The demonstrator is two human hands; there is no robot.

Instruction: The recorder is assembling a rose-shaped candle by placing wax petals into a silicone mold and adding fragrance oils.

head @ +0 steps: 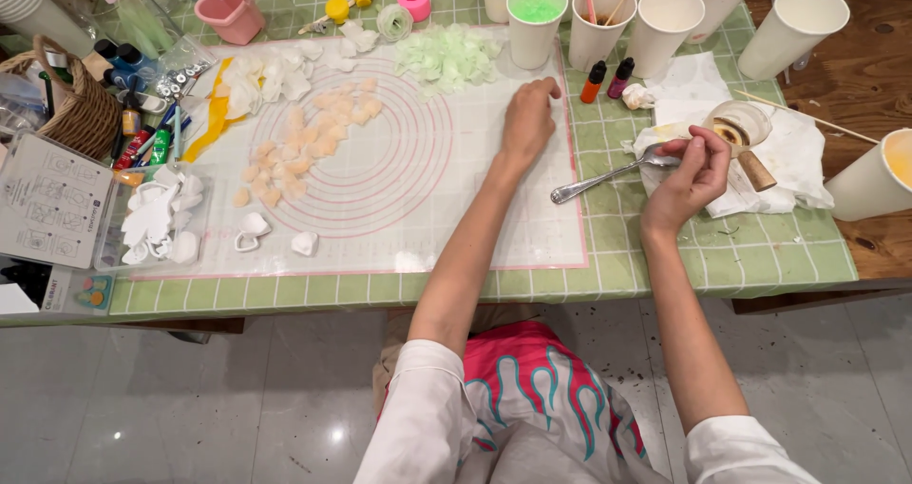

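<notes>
Table point(665, 256) with green-checked cloth, set on a pale glossy tile floor point(190, 398); brown wood shows at its right end. Mat point(427, 208) — translucent, pink concentric rings — is the landmark. On the mat: peach petals point(309, 142), white petals point(271, 77), pale green petals point(446, 56), all thin and waxy. Left hand point(527, 123) rests flat on the mat's right edge, fingers loose, holding nothing. Right of the mat: right hand point(689, 175) pinching a steel spoon point(608, 175) over white tissue point(779, 151), beside a small ladle point(746, 132). Behind the mat — white paper cups point(670, 23). Left: wicker basket point(81, 113), printed white card point(47, 199).
</notes>
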